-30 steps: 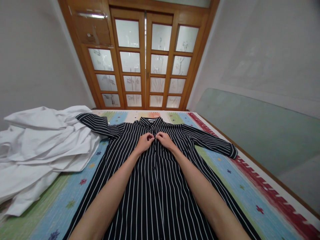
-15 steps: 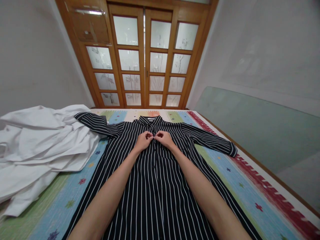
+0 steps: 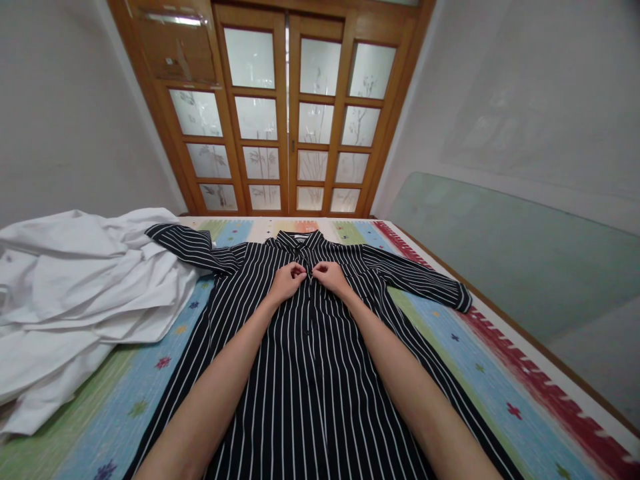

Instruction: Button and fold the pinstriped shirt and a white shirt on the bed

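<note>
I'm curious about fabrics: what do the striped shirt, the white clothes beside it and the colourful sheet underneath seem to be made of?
Striped shirt: thin, matte woven cloth, perhaps cotton or a blend; it lies flat and limp.
White garment pile: light woven fabric, likely cotton; it shows crisp creases.
Colourful sheet: a coarser weave or mat, judging by its streaky texture.
Both hands pinch the shirt's placket.

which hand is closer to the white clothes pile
Left. The left hand pinches the striped shirt at its button line, on the side toward the white clothes pile. The right hand pinches just beside it, farther from the pile.
</note>
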`<state>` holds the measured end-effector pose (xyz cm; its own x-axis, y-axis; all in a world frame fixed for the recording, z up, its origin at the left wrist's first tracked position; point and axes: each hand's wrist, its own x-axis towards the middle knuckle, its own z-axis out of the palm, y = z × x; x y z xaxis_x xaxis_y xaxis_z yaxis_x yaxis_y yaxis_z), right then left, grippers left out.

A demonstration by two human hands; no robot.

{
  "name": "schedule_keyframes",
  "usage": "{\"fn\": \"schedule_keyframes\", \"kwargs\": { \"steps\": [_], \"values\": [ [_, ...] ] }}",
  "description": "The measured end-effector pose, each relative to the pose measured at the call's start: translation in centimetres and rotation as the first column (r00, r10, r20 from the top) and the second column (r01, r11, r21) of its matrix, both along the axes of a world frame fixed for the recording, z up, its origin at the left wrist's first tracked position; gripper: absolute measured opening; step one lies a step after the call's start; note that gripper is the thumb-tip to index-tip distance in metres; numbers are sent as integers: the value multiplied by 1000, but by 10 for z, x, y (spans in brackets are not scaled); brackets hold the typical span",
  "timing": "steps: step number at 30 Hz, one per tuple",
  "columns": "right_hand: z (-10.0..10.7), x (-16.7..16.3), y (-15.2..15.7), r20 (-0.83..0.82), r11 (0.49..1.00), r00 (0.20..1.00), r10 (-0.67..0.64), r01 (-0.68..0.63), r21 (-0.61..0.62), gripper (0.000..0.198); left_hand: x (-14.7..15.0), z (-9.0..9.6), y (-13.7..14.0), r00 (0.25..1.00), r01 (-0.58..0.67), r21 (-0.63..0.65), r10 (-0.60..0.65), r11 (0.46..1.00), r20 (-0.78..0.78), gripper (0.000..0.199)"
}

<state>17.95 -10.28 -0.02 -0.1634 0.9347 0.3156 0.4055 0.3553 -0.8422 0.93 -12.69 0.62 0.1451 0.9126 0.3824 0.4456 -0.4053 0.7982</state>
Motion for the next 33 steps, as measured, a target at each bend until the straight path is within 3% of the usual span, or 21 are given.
{"fn": "schedule_keyframes", "kwargs": {
  "steps": [7, 13, 19, 25, 33],
  "values": [
    [2, 1, 1, -137, 988, 989, 48, -67, -143, 8, 1, -1, 2, 1000, 2, -3, -2, 1000, -14, 5],
    [8, 1, -1, -140, 969, 987, 75, -105, -223, 18, 0, 0, 0, 1000, 7, -29, -6, 1000, 14, 6],
    [7, 1, -3, -143, 972, 985, 100, -128, -197, 14, 0, 2, -1, 1000, 15, -35, -14, 999, 24, 5],
    [5, 1, -3, -45, 992, 997, 59, -63, -113, 11, 0, 2, -1, 1000, 14, -23, -13, 1000, 5, 4],
    [7, 1, -3, -111, 980, 992, 57, -76, -183, 12, 2, 0, 0, 999, 2, 1, -2, 1000, -39, 4]
  ]
}}
